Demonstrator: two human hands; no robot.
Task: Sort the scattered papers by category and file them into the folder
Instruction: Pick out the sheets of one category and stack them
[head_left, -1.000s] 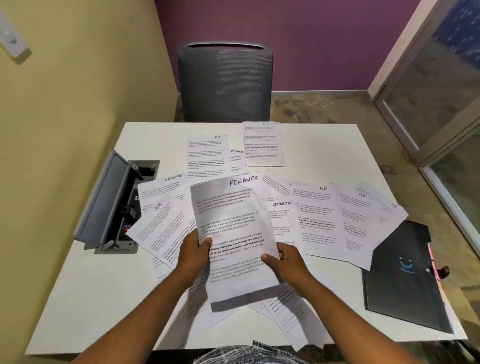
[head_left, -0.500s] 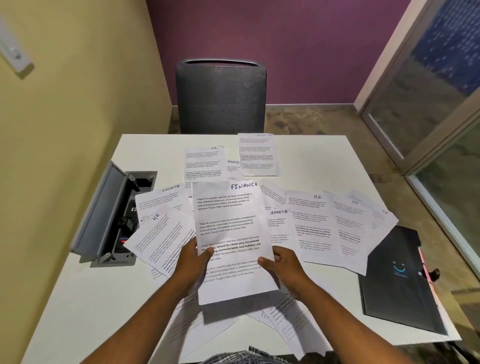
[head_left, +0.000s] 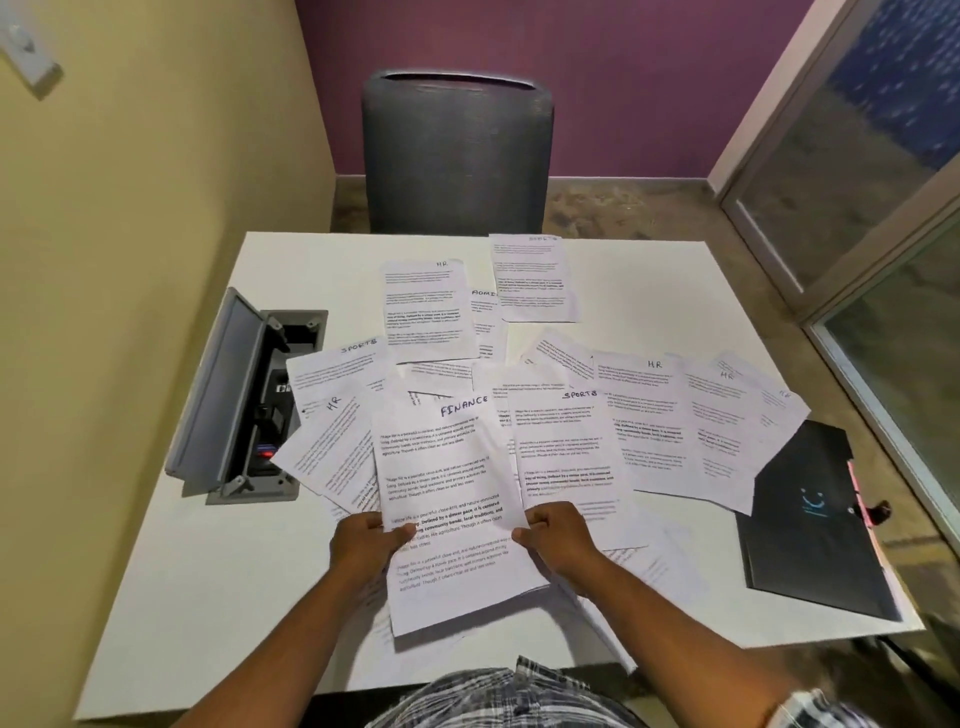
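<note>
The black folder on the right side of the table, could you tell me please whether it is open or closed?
Closed. The black folder lies flat at the table's right edge with its cover down, and none of the papers are tucked inside it.

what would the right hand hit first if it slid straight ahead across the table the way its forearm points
Probably the SPORTS sheet just beyond the right hand, which grips the FINANCE sheet by its right edge. Height above the table is unclear, so it might pass over it.

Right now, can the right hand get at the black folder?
Probably yes, once free: the right hand grips the FINANCE sheet. The black folder lies uncovered at the table's right edge, on that side.
</note>
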